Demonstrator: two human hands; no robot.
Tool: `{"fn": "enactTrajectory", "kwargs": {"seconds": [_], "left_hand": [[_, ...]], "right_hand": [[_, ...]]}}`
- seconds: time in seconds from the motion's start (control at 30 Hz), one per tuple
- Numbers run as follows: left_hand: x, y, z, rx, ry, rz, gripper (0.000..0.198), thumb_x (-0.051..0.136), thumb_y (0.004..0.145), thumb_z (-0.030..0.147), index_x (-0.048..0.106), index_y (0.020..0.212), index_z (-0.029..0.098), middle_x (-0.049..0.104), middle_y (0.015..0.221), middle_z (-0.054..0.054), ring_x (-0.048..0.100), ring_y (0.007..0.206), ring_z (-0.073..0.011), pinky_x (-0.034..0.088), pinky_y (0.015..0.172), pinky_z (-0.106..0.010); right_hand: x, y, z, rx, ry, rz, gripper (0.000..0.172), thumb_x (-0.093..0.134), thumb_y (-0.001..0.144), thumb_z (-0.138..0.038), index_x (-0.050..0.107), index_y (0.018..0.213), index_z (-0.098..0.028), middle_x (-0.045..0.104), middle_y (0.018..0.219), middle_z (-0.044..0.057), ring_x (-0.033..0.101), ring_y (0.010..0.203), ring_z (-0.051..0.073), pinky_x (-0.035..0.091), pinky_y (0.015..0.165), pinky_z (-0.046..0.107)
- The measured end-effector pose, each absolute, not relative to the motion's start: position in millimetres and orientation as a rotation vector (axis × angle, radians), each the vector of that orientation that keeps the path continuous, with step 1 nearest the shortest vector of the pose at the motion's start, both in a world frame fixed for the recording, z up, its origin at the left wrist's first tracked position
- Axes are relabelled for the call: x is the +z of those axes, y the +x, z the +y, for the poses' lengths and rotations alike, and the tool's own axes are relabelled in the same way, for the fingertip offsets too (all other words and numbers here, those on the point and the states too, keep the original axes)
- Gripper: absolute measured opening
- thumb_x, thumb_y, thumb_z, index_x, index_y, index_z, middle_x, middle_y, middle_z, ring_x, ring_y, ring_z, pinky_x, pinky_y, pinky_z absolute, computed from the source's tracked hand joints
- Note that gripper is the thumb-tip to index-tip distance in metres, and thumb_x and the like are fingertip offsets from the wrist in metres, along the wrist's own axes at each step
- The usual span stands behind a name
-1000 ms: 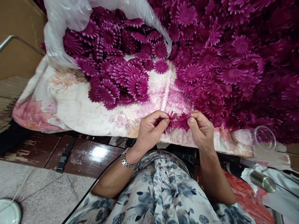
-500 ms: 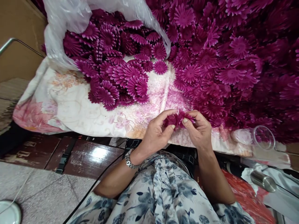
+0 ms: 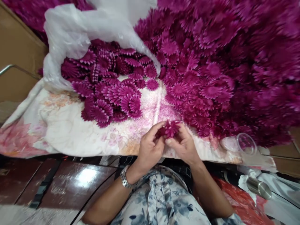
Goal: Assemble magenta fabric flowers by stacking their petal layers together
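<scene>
Between my hands, close to the table's front edge, is a magenta artificial flower (image 3: 172,129) with its petals spread upward. My left hand (image 3: 152,142) closes on its left side, thumb and fingers pinching the petals. My right hand (image 3: 184,143) grips the other side, its thumb across the lower front. The flower's underside is hidden by my fingers. Left of my hands, a pile of flat magenta petal pieces (image 3: 110,97) spills from a translucent plastic bag (image 3: 70,28). On the right rises a large heap of magenta flowers (image 3: 211,81).
A floral cloth (image 3: 70,125) dusted with pink covers the table. Near its right front lies a clear plastic cup (image 3: 246,143). Below it are a metal cylinder (image 3: 259,187) and red plastic (image 3: 231,197). Cardboard (image 3: 18,40) stands at the left.
My hands have drawn closer together around the flower, whose petals now face up more. The view has shifted, so everything sits lower and slightly left.
</scene>
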State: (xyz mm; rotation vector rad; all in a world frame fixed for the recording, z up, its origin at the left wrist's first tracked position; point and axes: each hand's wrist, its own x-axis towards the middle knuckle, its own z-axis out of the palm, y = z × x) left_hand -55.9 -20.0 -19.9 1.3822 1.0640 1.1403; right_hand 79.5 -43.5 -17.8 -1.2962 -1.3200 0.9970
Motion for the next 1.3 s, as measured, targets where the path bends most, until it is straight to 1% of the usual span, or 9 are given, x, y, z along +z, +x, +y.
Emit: {"fn": "enactTrajectory", "kwargs": {"seconds": [0.13,0.33,0.4,0.47,0.57,0.7,0.93,1.07,1.3], "left_hand": [[-16.5,-56.0,-17.7,1.160,1.337,1.054,0.037,0.054,0.081,0.016,0.055,0.118,0.018,0.064,0.098,-0.006,0.065,0.077,-0.0119,0.054,0.070,-0.023],[-9.0,-62.7,-13.4,1.141,1.312,1.049,0.029,0.056,0.081,0.025,0.059,0.109,0.017,0.063,0.085,-0.003,0.061,0.061,-0.0097,0.055,0.060,-0.022],[-10.0,-65.3,-13.8,1.117,1.337,1.045,0.027,0.056,0.081,0.026,0.061,0.106,0.017,0.064,0.083,-0.003,0.060,0.060,-0.0095,0.055,0.059,-0.023],[-12.4,-69.2,-14.1,1.115,1.342,1.059,0.026,0.056,0.081,0.027,0.062,0.104,0.018,0.064,0.084,-0.003,0.060,0.060,-0.0096,0.055,0.059,-0.023],[-16.7,-77.9,-13.2,1.134,1.318,1.110,0.026,0.056,0.081,0.026,0.062,0.105,0.018,0.064,0.085,-0.003,0.061,0.060,-0.0093,0.055,0.060,-0.023],[-20.0,-89.2,-10.7,1.191,1.304,1.141,0.024,0.057,0.081,0.025,0.062,0.103,0.017,0.064,0.083,-0.002,0.061,0.060,-0.0095,0.054,0.059,-0.022],[-22.7,-99.1,-12.9,1.285,1.566,1.192,0.019,0.053,0.082,0.017,0.064,0.098,0.017,0.066,0.084,-0.004,0.063,0.072,-0.0126,0.052,0.065,-0.023],[-25.0,-104.9,-15.9,1.371,1.727,1.177,0.019,0.049,0.083,0.012,0.064,0.095,0.016,0.064,0.080,-0.004,0.062,0.074,-0.0132,0.050,0.066,-0.024],[-25.7,-112.6,-11.4,1.425,1.802,1.239,0.020,0.047,0.085,0.013,0.063,0.097,0.016,0.066,0.089,-0.008,0.063,0.084,-0.0160,0.052,0.074,-0.029]], "right_hand": [[-10.9,78.2,-36.9,0.777,-1.335,-1.425,0.007,0.052,0.084,-0.019,0.054,0.091,-0.020,0.057,0.081,0.000,0.056,0.072,0.011,0.047,0.067,0.024],[46.2,119.5,12.8,0.042,-1.360,-1.708,0.022,0.048,0.082,-0.010,0.055,0.098,-0.022,0.061,0.084,0.004,0.059,0.074,0.015,0.050,0.065,0.028],[64.2,140.2,35.1,-0.327,-1.528,-1.698,0.026,0.052,0.082,-0.015,0.056,0.107,-0.021,0.061,0.099,0.009,0.058,0.093,0.021,0.050,0.079,0.038],[74.1,157.9,50.5,-0.514,-1.706,-1.713,0.042,0.061,0.078,-0.024,0.052,0.119,-0.018,0.054,0.122,0.016,0.050,0.115,0.029,0.043,0.093,0.048],[73.9,170.0,53.5,-0.637,-1.785,-1.737,0.045,0.061,0.080,-0.030,0.052,0.122,-0.018,0.049,0.131,0.017,0.046,0.121,0.032,0.038,0.098,0.051],[58.0,158.8,37.1,-0.666,-1.668,-1.772,0.028,0.053,0.085,-0.028,0.058,0.112,-0.021,0.059,0.119,0.012,0.053,0.113,0.026,0.042,0.096,0.045],[27.1,120.1,28.8,-0.481,-1.473,-2.041,0.024,0.054,0.085,-0.021,0.061,0.106,-0.015,0.062,0.113,0.015,0.054,0.111,0.026,0.043,0.097,0.043],[18.8,89.1,36.1,-0.308,-1.301,-2.231,0.020,0.051,0.086,-0.020,0.063,0.102,-0.015,0.064,0.106,0.012,0.057,0.102,0.023,0.047,0.091,0.039],[14.4,26.6,79.2,0.084,-1.357,-2.400,0.035,0.056,0.083,-0.026,0.054,0.116,-0.015,0.061,0.108,0.013,0.055,0.101,0.027,0.047,0.086,0.042]]}}
